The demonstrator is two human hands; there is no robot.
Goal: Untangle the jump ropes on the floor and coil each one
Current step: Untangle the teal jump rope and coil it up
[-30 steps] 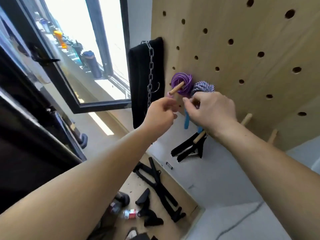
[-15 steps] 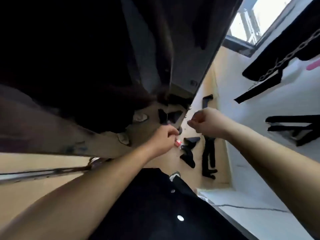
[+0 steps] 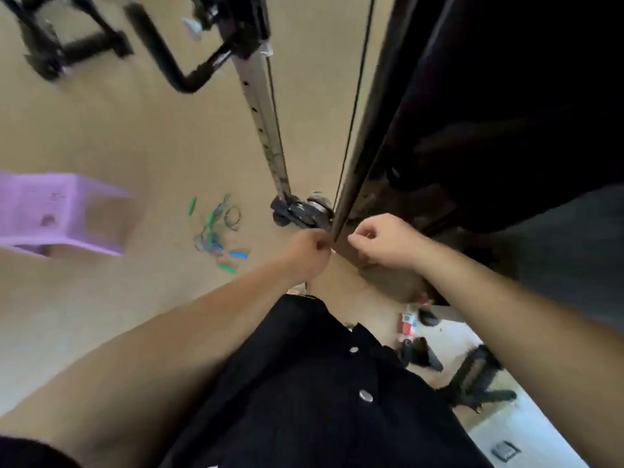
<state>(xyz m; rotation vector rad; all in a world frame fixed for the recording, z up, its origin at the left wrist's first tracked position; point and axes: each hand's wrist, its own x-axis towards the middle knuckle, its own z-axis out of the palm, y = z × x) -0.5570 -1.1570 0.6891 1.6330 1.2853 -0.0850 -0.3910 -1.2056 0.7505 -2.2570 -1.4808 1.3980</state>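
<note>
on the tan floor (image 3: pixel 101 130) the tangled ropes (image 3: pixel 216 231) lie left of and apart from the left hand (image 3: pixel 309 253) and right hand (image 3: pixel 385 243), both curled into empty fists close together.

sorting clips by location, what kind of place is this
Probably a gym or home workout room: a cable machine's perforated steel upright, black handle attachments lying on the tan floor, and a tangle of jump ropes with green and blue handles.
</note>
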